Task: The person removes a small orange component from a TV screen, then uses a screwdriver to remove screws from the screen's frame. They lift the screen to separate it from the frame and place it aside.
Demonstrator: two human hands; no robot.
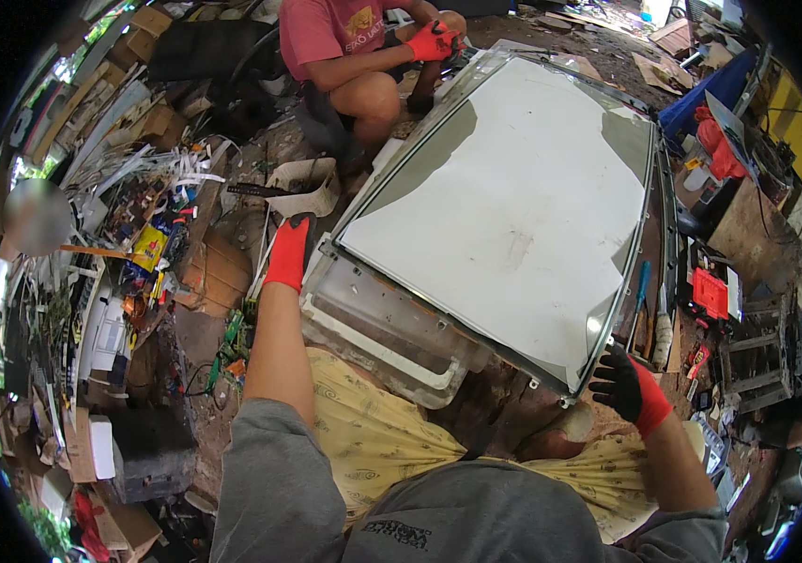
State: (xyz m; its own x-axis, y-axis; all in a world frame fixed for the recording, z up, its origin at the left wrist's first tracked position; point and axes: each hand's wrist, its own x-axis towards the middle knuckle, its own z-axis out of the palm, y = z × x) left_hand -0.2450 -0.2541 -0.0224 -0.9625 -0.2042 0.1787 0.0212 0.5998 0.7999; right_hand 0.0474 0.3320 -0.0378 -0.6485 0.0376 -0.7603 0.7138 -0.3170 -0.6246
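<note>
In front of me lies a large flat screen panel (513,216), with a metal frame and a white backing sheet whose corners are uneven. My left hand (290,251), in a red and black glove, is beside the panel's left corner, near a white bin (307,184). Its fingers are mostly hidden, so its grip does not show. At the near right corner, my right hand (630,385), gloved alike, has its fingers apart next to the frame's edge. A clear plastic sheet (382,319) with a pale strip sticks out under the panel's near side.
A person in a pink shirt (344,38) crouches beyond the panel's left side, wearing red gloves. Scrap and cables (129,216) crowd the left. To the right are a blue-handled screwdriver (643,281), a red toolbox tray (710,293) and a wooden stool (759,357).
</note>
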